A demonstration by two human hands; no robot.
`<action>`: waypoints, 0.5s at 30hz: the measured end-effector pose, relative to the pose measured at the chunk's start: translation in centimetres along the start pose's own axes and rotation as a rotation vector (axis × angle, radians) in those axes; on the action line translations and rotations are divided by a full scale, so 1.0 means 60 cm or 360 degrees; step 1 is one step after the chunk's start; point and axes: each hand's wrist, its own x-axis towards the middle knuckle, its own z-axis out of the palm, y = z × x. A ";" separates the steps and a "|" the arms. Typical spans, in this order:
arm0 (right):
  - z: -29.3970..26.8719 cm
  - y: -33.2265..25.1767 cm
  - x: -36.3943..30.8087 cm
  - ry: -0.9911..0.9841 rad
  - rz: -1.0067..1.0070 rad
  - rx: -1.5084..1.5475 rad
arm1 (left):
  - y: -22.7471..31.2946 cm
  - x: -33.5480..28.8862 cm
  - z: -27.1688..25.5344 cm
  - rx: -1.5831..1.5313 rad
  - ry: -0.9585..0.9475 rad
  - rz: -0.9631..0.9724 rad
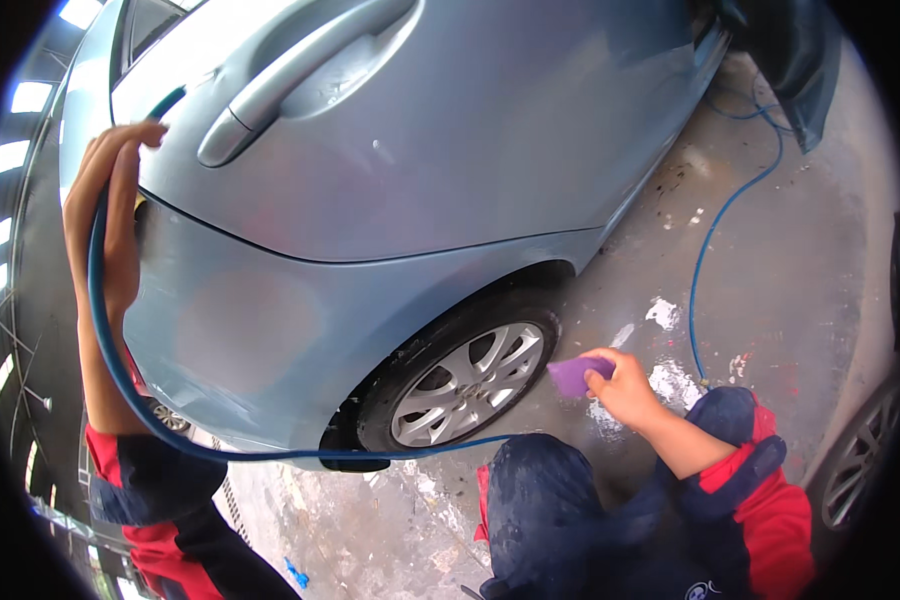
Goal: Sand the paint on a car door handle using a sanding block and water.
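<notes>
My left hand (105, 215) is raised at the left beside the blue-grey car (450, 130), its fingers bent over a blue hose (95, 290). The hose's upper end shows just past my fingertips, near the door handle (270, 85); from my hand it runs down along my forearm and across toward my knee. Lower down, my right hand (622, 388) pinches a flat purple pad (573, 378), which looks like a piece of sandpaper. That pad is held clear of the car, just right of the wheel (470, 385). Dull, cloudy patches mark the rear panel (240, 310).
Another blue hose length (705, 255) curves over the stained concrete floor (640, 270) at the right. A dark panel (795, 80) hangs at the upper right. A second car's wheel (860, 470) stands at the right edge. My bent knees (540, 490) are below the car wheel.
</notes>
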 end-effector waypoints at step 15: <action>0.009 -0.042 -0.014 -0.0061 -0.0476 -0.0190 | 0.296 -0.383 0.207 -0.0560 -0.0706 -0.0192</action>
